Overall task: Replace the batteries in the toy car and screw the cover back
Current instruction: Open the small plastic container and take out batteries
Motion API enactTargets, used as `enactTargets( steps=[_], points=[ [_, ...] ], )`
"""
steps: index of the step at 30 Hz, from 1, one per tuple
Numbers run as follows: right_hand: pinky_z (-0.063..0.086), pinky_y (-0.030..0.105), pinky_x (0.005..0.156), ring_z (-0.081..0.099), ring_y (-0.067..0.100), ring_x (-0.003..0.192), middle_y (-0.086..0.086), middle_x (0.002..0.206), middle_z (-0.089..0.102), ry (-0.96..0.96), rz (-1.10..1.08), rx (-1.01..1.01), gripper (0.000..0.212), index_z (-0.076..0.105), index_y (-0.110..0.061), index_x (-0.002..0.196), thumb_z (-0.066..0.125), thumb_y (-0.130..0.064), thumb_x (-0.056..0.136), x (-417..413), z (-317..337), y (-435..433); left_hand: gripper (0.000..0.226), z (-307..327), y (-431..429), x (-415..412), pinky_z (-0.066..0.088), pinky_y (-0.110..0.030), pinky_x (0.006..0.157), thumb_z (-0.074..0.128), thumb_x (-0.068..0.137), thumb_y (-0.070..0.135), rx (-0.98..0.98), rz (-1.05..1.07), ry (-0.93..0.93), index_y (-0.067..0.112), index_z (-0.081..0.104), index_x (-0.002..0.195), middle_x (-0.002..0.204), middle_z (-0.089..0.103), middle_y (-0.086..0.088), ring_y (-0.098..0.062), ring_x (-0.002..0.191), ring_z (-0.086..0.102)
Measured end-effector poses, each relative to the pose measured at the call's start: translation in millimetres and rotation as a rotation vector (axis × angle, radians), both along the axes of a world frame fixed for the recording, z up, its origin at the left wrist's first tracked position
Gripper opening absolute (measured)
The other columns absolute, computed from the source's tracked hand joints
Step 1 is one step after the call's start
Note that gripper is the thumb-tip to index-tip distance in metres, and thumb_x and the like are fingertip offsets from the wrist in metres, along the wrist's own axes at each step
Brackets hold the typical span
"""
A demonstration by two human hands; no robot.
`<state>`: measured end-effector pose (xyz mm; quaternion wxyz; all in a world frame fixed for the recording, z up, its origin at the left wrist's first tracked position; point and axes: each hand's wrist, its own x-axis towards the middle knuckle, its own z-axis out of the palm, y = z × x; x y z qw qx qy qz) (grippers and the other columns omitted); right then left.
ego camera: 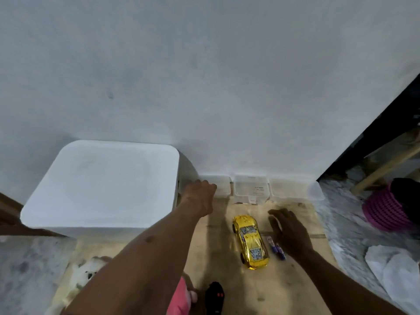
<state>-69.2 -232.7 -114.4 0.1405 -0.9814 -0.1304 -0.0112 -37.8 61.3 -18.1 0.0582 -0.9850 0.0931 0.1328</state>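
Observation:
A shiny yellow toy car [250,242] stands on its wheels on the wooden board [227,280], nose pointing away from me. Just to its right lie blue and purple batteries [277,247]. My right hand [288,230] hovers over the board right beside those batteries, fingers spread and relaxed, holding nothing. My left hand [200,196] reaches far forward to the leftmost clear plastic box [221,186] at the wall, its fingers curled over the box's near edge; what they hold is hidden.
Three clear plastic boxes line the wall, the middle one [250,188]. A large white bin [102,185] stands at left. A black remote control [214,296] and a pink toy [179,298] lie near me. A purple basket [384,210] sits at right.

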Motion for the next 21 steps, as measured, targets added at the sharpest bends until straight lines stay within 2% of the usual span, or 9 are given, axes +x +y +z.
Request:
enactTargets(
  steps=[2,4,6,9,12,15,17,21],
  points=[
    [0.052,0.025,0.065,0.062,0.018,0.091,0.005,0.107,0.066,-0.096,0.082,0.103,0.019,0.067,-0.013,0.111,0.064,-0.012,0.092,31.5,27.7,28.6,0.043,2.6,4.9,9.2,0.047,-0.042,0.091,0.065,0.085,0.022,0.049,0.012,0.004,0.020,0.052,0.127,0.120,0.060,-0.007,-0.028,0.113,0.058],
    [0.051,0.025,0.064,0.061,0.017,0.088,0.002,0.100,0.065,-0.159,0.247,0.132,0.017,0.067,-0.013,0.104,0.064,-0.010,0.088,58.0,50.3,67.9,0.044,2.8,9.3,19.2,0.047,-0.042,0.092,0.066,0.085,0.023,0.080,0.015,0.033,0.020,0.052,0.126,0.121,0.059,-0.007,-0.029,0.113,0.059],
    [0.049,0.031,0.074,0.057,0.018,0.098,0.000,0.105,0.061,-0.070,0.349,0.063,0.019,0.065,-0.017,0.108,0.060,-0.019,0.090,80.4,59.6,105.0,0.044,-0.3,12.0,29.5,0.049,-0.039,0.087,0.067,0.085,0.022,0.110,0.022,0.052,0.018,0.052,0.126,0.118,0.060,-0.007,-0.029,0.110,0.062],
    [0.044,0.037,0.087,0.051,0.021,0.112,0.001,0.117,0.055,0.043,0.425,-0.171,0.030,0.060,-0.021,0.118,0.060,-0.034,0.091,104.9,57.5,145.4,0.048,-9.0,12.6,41.9,0.051,-0.036,0.084,0.069,0.085,0.020,0.131,0.026,0.091,0.017,0.050,0.129,0.118,0.058,-0.007,-0.027,0.110,0.062],
    [0.043,0.042,0.088,0.047,0.026,0.115,0.004,0.122,0.050,0.063,0.431,-0.346,0.048,0.056,-0.019,0.121,0.067,-0.048,0.084,119.6,44.3,165.8,0.057,-23.8,11.6,55.6,0.049,-0.036,0.091,0.068,0.087,0.023,0.150,0.035,0.121,0.016,0.042,0.137,0.129,0.051,-0.009,-0.027,0.119,0.056],
    [0.044,0.046,0.089,0.044,0.028,0.120,0.005,0.127,0.047,0.064,0.399,-0.426,0.067,0.051,-0.019,0.130,0.072,-0.054,0.077,124.7,25.5,170.4,0.064,-34.3,9.6,63.9,0.044,-0.034,0.098,0.064,0.093,0.026,0.169,0.035,0.099,0.010,0.031,0.146,0.141,0.040,-0.012,-0.027,0.126,0.049],
    [0.046,0.047,0.089,0.045,0.030,0.121,0.006,0.130,0.047,0.035,0.395,-0.449,0.070,0.050,-0.019,0.133,0.071,-0.054,0.077,126.4,16.7,172.6,0.061,-38.1,8.7,68.6,0.043,-0.033,0.099,0.057,0.096,0.020,0.194,0.018,0.094,0.008,0.029,0.149,0.145,0.035,-0.015,-0.028,0.128,0.047],
    [0.050,0.042,0.085,0.047,0.030,0.116,0.008,0.130,0.047,0.049,0.404,-0.432,0.068,0.051,-0.015,0.134,0.075,-0.042,0.077,126.7,16.5,181.8,0.049,-41.3,10.6,74.0,0.044,-0.034,0.099,0.051,0.099,0.013,0.253,-0.030,0.082,0.009,0.037,0.146,0.144,0.035,-0.014,-0.027,0.126,0.047]
  ],
)
